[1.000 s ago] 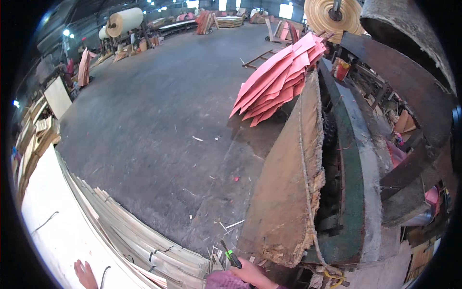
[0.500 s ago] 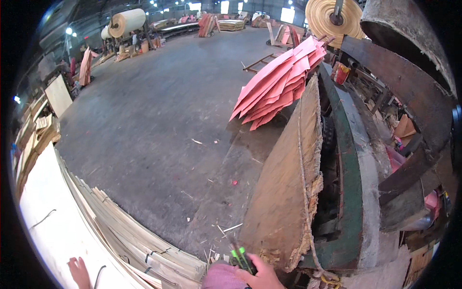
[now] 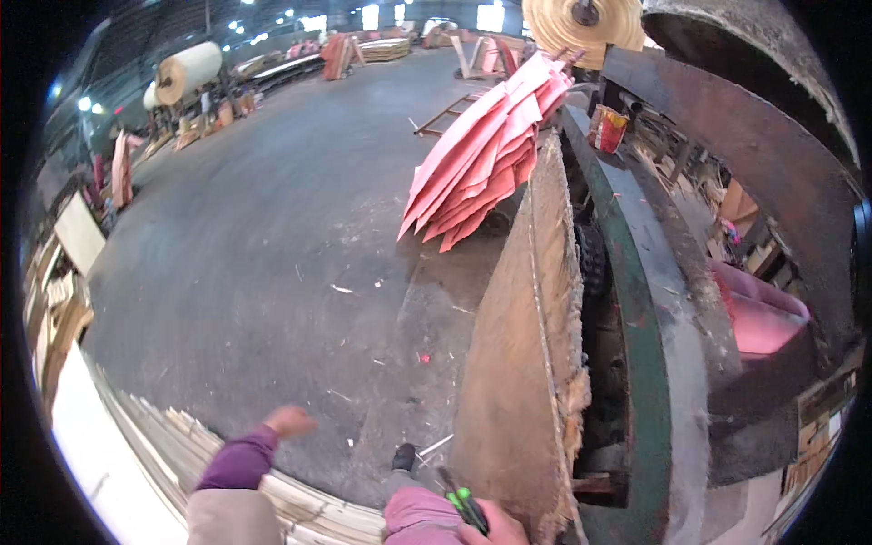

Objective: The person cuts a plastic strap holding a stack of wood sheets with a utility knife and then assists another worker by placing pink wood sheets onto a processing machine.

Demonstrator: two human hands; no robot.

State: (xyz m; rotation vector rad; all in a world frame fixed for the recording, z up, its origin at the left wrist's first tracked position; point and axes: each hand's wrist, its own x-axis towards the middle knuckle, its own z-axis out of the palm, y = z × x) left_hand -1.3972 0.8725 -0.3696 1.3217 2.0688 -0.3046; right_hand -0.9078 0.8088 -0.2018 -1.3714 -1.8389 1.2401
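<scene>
In my right hand [image 3: 501,525], at the bottom edge, is a green-and-black handled tool [image 3: 465,505]; its dark tip points up and left, its kind unclear. The fingers are closed round the handle. My left hand [image 3: 291,421] hangs over the grey floor, beyond the edge of a stack of pale veneer sheets [image 3: 168,427]. It is blurred, so its fingers do not show clearly; nothing is visible in it. A purple sleeve and beige cover lie on that arm. Close to the right hand stands a brown board [image 3: 509,381] with a ragged edge and a cord along it.
A green machine frame [image 3: 640,381] runs along the right, beside the board. Pink sheets [image 3: 481,159] lean in a pile ahead, with a wooden frame [image 3: 450,115] behind. A large veneer roll [image 3: 554,23] hangs at the far right. Scraps [image 3: 341,290] litter the floor [image 3: 263,236].
My left hand has come off the white sheet and moved right, out over the floor. My right hand still holds the tool. The view has turned slightly right, and a shoe now shows below.
</scene>
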